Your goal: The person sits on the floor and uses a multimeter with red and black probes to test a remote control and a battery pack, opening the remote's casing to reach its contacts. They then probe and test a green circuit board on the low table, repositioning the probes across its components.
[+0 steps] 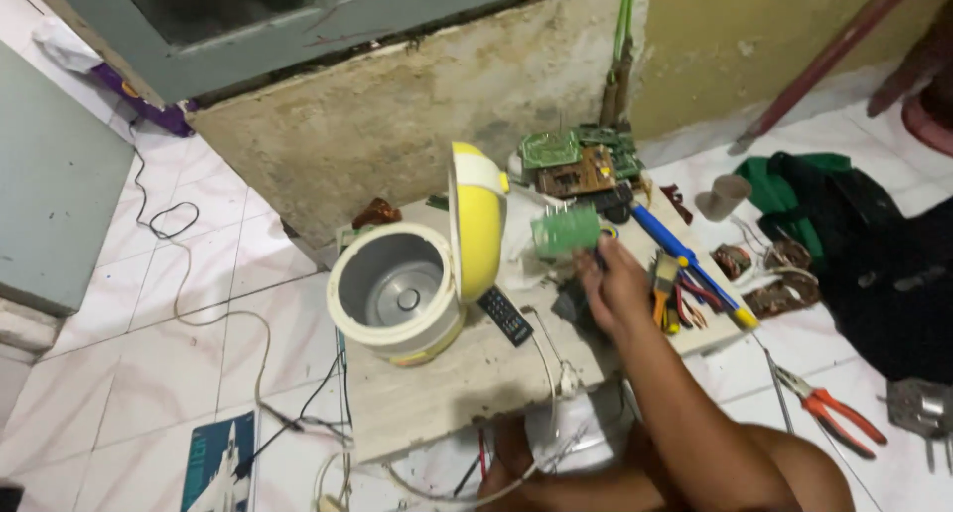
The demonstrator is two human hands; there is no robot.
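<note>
We see the right hand [615, 292] raised over the worktop [467, 383], its fingers [599, 257] pinching a blurred green circuit board [566, 230] beside the open yellow rice cooker [422, 284]. The board juts left from the fingertips, long axis roughly level; the left hand [511, 472] rests low at the worktop's near edge, and we cannot tell its grip.

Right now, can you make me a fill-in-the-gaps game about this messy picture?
1. The rice cooker has its ____ lid up.
2. The right hand holds up a small ____ circuit board.
3. The pliers on the floor have ____ handles.

Missing words: yellow; green; red
</note>
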